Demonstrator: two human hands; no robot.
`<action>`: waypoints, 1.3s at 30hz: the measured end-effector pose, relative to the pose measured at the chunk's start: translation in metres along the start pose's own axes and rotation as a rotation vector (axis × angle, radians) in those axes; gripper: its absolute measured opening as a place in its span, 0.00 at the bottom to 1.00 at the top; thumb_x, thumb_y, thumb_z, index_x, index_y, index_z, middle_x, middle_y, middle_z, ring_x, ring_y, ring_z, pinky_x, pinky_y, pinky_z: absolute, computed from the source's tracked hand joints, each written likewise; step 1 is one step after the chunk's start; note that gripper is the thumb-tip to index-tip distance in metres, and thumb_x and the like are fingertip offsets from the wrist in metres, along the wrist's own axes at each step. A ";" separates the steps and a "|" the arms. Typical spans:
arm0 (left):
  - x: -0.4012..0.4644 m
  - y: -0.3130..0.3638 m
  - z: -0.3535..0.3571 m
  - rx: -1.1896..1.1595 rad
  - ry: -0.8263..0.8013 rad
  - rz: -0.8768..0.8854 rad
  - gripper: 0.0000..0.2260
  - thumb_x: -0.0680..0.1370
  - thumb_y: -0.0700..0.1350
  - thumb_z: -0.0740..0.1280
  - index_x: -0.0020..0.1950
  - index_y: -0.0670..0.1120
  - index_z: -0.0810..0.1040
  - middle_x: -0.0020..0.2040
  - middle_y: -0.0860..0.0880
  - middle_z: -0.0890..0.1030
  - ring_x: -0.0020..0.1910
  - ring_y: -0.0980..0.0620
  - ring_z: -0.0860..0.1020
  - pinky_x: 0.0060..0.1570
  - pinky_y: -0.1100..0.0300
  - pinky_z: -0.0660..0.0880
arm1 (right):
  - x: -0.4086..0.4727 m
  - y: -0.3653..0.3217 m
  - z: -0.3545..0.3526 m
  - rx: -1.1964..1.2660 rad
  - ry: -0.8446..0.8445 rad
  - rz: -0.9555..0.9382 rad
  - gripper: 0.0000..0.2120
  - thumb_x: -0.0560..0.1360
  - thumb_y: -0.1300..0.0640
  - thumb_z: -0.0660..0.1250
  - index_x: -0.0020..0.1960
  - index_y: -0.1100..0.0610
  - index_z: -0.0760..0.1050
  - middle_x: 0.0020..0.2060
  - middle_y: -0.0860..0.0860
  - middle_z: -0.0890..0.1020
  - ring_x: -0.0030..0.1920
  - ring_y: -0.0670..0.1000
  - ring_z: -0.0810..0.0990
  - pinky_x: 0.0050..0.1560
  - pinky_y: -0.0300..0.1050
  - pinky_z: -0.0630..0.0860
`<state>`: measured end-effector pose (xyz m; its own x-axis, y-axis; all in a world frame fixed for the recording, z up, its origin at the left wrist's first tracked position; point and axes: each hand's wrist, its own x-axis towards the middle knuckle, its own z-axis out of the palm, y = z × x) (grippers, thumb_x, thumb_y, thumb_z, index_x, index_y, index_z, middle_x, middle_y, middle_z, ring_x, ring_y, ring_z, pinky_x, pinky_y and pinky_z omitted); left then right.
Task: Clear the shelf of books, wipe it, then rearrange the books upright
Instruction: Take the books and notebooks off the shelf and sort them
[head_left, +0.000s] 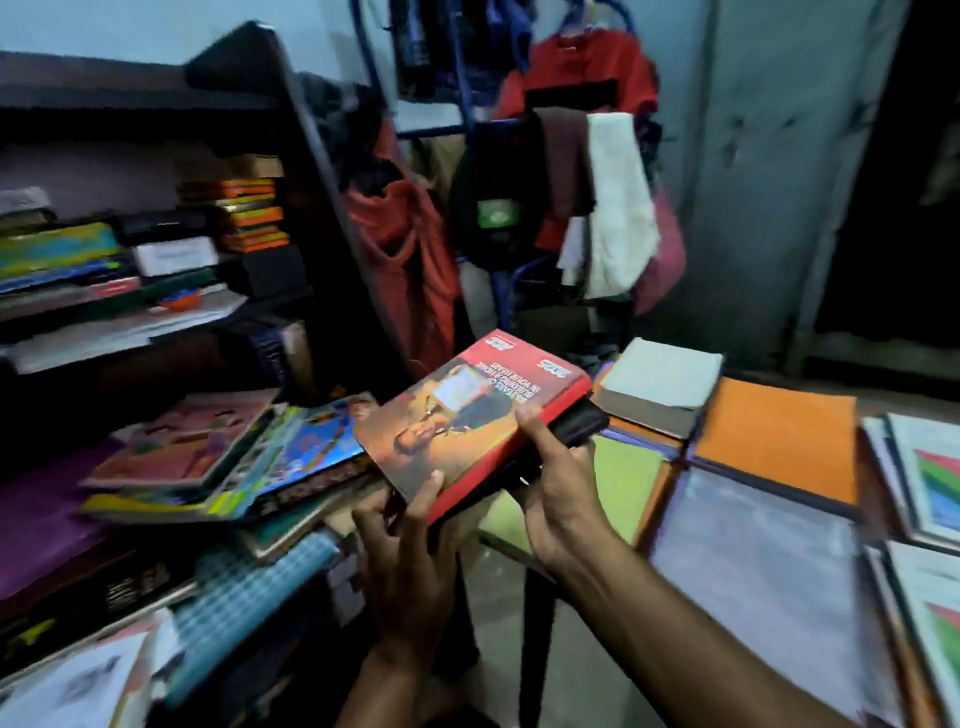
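Both hands hold a small stack at frame centre: a red-spined book with an orange-brown pictured cover (467, 415) on top, a black book (576, 431) under it. Left hand (410, 551) grips the near corner from below, thumb on the cover, fingers curled under. Right hand (550, 488) clamps the right edge, thumb on the cover, fingers wrapped round the spines.

The stack sits in the air between the dark wooden shelf unit (291, 104) at left and the table (769, 545) at right. Loose pile of glossy colourful books (234, 457) lies flat and askew on the shelf at centre left, touching the held book's left corner. More flat stacks upper left, blurred.

On the table: thick grey-covered book (660, 384), orange folder (774, 436), pale lilac folder (763, 571). Clothes rack with a red garment (576, 62) and a white towel (618, 208) at top centre.
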<state>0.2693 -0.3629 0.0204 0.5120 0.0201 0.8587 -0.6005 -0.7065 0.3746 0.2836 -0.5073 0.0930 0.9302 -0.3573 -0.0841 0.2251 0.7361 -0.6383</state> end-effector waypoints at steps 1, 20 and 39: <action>-0.005 0.022 0.011 -0.010 -0.026 0.018 0.21 0.77 0.51 0.69 0.69 0.54 0.71 0.60 0.39 0.69 0.57 0.39 0.73 0.53 0.50 0.72 | 0.001 -0.013 -0.017 0.008 0.052 -0.019 0.28 0.74 0.58 0.75 0.70 0.56 0.68 0.60 0.57 0.83 0.57 0.58 0.84 0.44 0.52 0.82; -0.067 0.190 0.146 0.072 -0.939 0.399 0.23 0.80 0.67 0.52 0.66 0.57 0.74 0.59 0.52 0.78 0.54 0.46 0.79 0.50 0.52 0.77 | 0.119 -0.280 -0.239 -0.607 0.542 -0.426 0.19 0.79 0.56 0.68 0.67 0.56 0.68 0.58 0.56 0.81 0.56 0.57 0.81 0.57 0.51 0.79; -0.043 0.219 0.143 0.350 -1.120 0.458 0.22 0.80 0.66 0.51 0.65 0.56 0.71 0.62 0.53 0.78 0.58 0.49 0.80 0.50 0.54 0.74 | 0.090 -0.407 -0.386 -1.282 0.801 -0.151 0.31 0.76 0.44 0.72 0.66 0.68 0.73 0.60 0.63 0.79 0.60 0.64 0.78 0.58 0.54 0.76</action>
<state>0.2039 -0.6193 0.0155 0.6422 -0.7646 0.0542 -0.7535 -0.6427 -0.1384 0.1635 -1.0608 0.0503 0.4290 -0.9005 -0.0707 -0.4881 -0.1653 -0.8570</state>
